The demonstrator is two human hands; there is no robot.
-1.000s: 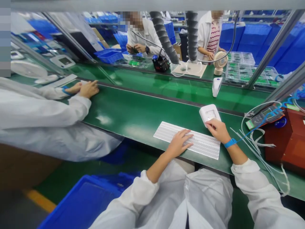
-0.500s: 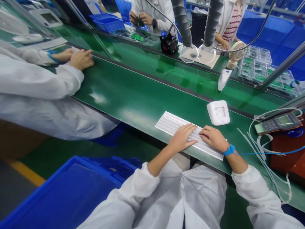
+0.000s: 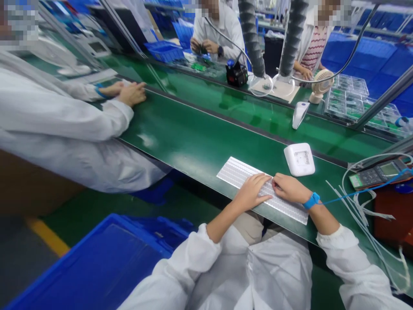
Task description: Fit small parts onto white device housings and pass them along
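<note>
Right of the frame's centre, a white wavy-lined sheet [image 3: 234,171] lies on the green bench [image 3: 180,133]. The left hand [image 3: 252,192] rests on it, fingers loosely spread; the right hand [image 3: 288,187] curls over it, its grip impossible to tell. Steady left-hand pressure should keep the sheet flat.

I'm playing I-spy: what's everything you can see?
near bench: 1, green, middle
sheet: 1, white, on near bench
rounded box: 1, white, beyond sheet
slim device: 1, white, beyond box
small fan: 1, cream, far side
trays: several, clear, upper right
meter: 1, dark grey, right
cables: several, white, right
case: 1, red-brown, right edge
ridged ducts: 2, grey, top centre
large bin: 1, blue, lower left
co-workers: 3, white-coated, left and beyond
others: many, mixed, background
wrist strap: 1, blue, right wrist
left hand: 1, bare, on sheet
right hand: 1, bare, over sheet
</note>
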